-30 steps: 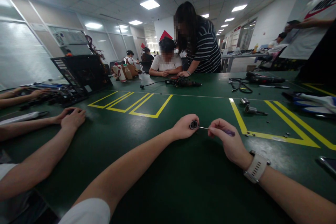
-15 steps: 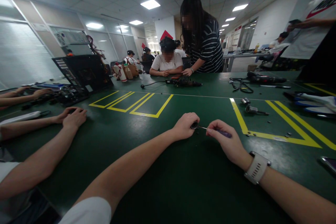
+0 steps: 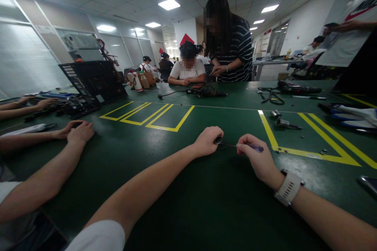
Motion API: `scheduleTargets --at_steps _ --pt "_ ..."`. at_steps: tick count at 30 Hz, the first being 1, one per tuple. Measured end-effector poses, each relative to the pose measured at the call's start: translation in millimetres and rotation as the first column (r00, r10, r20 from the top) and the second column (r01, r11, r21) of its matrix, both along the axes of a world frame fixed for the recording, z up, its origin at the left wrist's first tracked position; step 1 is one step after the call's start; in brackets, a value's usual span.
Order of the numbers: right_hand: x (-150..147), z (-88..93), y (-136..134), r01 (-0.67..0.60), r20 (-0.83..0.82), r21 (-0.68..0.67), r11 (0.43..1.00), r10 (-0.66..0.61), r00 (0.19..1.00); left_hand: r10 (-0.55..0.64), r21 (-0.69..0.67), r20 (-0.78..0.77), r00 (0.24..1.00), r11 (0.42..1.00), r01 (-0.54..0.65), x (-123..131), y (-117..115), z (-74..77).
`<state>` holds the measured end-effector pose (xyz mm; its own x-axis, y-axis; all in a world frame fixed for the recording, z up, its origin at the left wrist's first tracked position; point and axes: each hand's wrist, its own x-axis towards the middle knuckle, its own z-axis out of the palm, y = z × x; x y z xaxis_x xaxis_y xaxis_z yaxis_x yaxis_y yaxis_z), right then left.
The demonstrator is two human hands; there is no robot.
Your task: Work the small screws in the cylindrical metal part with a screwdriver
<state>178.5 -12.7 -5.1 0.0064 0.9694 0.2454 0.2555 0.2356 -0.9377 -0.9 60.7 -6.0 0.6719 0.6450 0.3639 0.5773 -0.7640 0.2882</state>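
My left hand (image 3: 208, 141) is closed around a small round metal part (image 3: 218, 140), its hollow end facing right. Most of that part is hidden in my fingers. My right hand (image 3: 255, 156), with a watch at the wrist, grips a screwdriver (image 3: 257, 148) with a purple handle. Its thin shaft points left toward the metal part, and the tip is a short way from the opening. Tiny dark pieces (image 3: 222, 148) lie on the green table (image 3: 188, 188) just below the tip.
Metal cylindrical parts (image 3: 283, 123) and several tiny rings (image 3: 323, 151) lie in and around the right yellow tape outline (image 3: 330, 157). Farther back are a power tool (image 3: 206, 91) and a cable (image 3: 271, 96). Blue-white gloves (image 3: 353, 115) lie right. Another person's hands (image 3: 80, 130) work at left.
My right hand has drawn the screwdriver slightly to the right, away from the metal part. My left hand stays in place. The standing person across the table has pulled a hand back from the tabletop.
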Motion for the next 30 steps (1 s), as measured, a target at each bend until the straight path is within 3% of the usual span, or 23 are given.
scheduleTargets --at_steps 10,18,23,27,30 --pt "2.2 -12.8 10.5 0.125 0.001 0.018 0.992 -0.125 0.992 0.076 -0.288 0.162 0.984 0.957 -0.027 -5.0 4.3 -2.0" --pt "0.1 -15.0 14.4 0.069 0.068 -0.001 0.998 -0.069 0.995 -0.143 -0.304 0.125 0.982 0.937 0.175 -9.1 7.5 2.0" --pt "-3.5 -10.2 12.5 -0.001 0.111 0.017 1.000 -0.001 0.994 -0.186 -0.306 0.105 0.977 0.929 0.210 -9.5 4.6 0.2" --pt "-4.4 -9.0 12.8 -0.032 0.164 -0.002 0.999 0.032 0.986 -0.104 -0.394 0.218 0.970 0.900 0.185 -11.8 7.1 2.6" --pt "-7.7 -8.7 14.4 -0.049 0.203 -0.005 0.999 0.050 0.978 0.071 -0.431 0.394 0.917 0.895 0.116 -13.0 12.2 4.2"
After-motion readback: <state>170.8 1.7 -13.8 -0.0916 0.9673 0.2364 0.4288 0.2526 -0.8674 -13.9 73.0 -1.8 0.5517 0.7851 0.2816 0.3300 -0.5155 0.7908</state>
